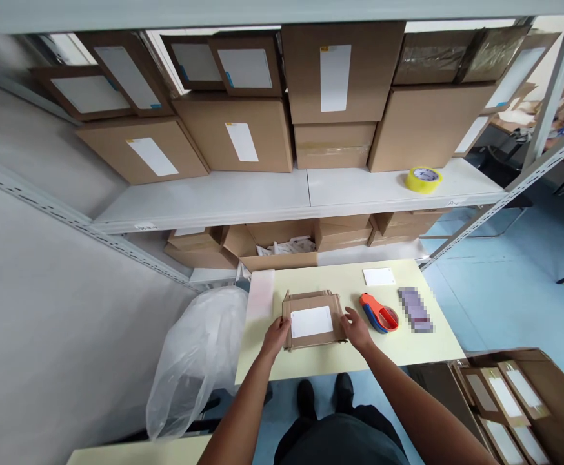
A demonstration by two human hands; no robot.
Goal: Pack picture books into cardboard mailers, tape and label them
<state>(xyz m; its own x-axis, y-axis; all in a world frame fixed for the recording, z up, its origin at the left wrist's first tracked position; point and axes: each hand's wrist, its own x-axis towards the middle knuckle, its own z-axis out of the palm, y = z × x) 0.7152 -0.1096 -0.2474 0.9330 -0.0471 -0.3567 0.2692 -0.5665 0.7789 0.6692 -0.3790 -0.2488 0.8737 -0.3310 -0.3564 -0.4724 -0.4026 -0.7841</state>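
- Lying centrally on the pale yellow tabletop (408, 352), towards its near edge: flat brown cardboard box with white label (312, 321).
- Clamped on its left edge: left hand (277, 336).
- Clamped on its right edge: right hand (357, 328).
- Just right of that hand: orange-and-blue tape dispenser (379, 314).

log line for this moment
left hand: holds left edge of flat brown cardboard mailer | right hand: holds right edge | mailer: on pale yellow table | orange-and-blue tape dispenser: right of mailer

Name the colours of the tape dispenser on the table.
Orange and blue; the tape dispenser shows clearly in the head view.
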